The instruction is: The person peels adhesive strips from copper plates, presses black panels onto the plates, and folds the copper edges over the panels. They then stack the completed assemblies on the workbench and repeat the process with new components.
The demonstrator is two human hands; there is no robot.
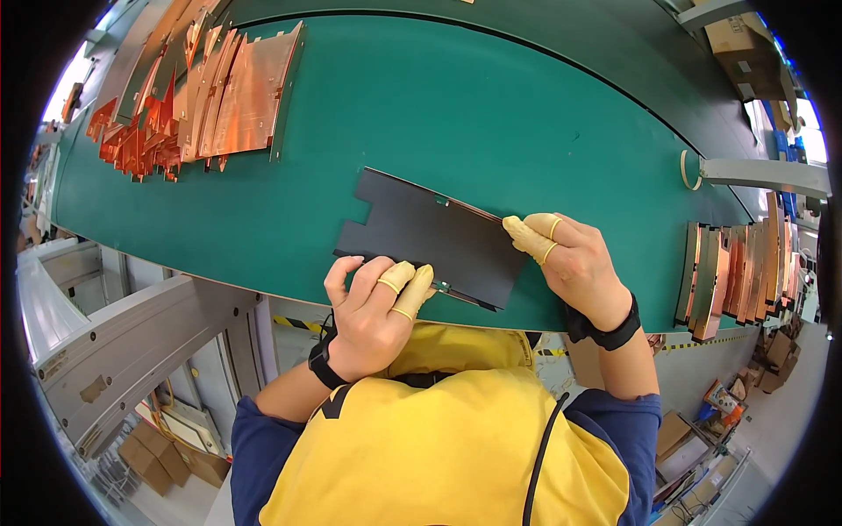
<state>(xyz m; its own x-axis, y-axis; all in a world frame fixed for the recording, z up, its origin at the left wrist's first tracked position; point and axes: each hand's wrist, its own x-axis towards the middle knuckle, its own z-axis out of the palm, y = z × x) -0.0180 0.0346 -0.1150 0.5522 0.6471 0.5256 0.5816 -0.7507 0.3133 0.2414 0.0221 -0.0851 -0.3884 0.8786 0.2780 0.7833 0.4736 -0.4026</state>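
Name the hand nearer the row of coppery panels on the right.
Right. The right hand, at the far corner of the dark panel, is left of the coppery panels; the left hand, at its near edge, is farther left.

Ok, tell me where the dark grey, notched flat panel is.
In the head view, the dark grey, notched flat panel is mid-picture over the green tabletop, between the left hand and right hand, both wearing yellow finger cots.

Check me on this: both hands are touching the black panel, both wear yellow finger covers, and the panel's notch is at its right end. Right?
Not quite: the notch is at the panel's left end, as the head view shows. The left hand and right hand do touch it, both wearing yellow finger covers.
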